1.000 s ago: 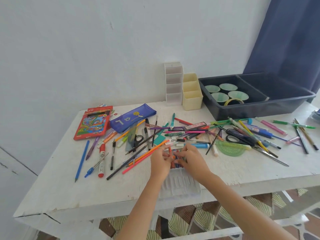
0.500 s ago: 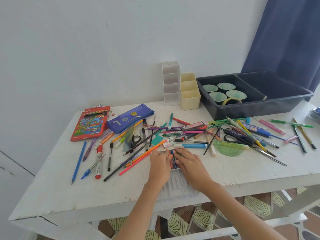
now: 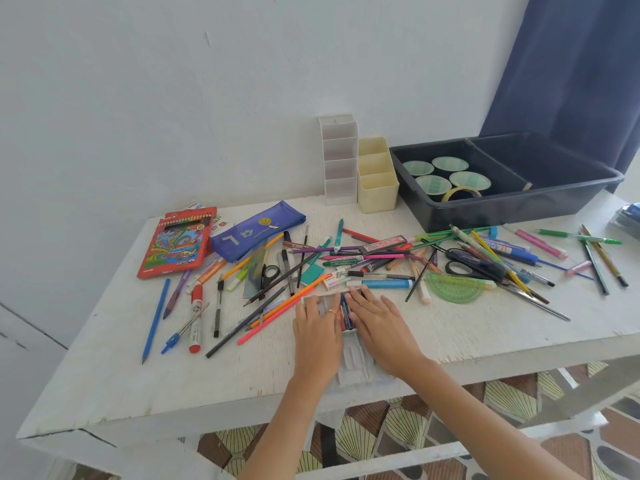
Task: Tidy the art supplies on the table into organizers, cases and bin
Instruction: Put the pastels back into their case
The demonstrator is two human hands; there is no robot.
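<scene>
A clear plastic case lies at the table's front edge, with a few coloured pens showing in its far end. My left hand lies flat on the case's left side, fingers stretched out. On the right side my right hand lies flat too, its fingertips by the pens. Neither hand grips anything. Loose pens and pencils are scattered across the middle of the white table.
A white tiered organizer and a cream one stand at the wall. A dark bin with tape rolls sits back right. A blue pouch, red pencil box, scissors and green protractor lie about.
Both hands held pens above the case a second ago. They have since lowered and flattened onto the case, and the pens lie inside it.
</scene>
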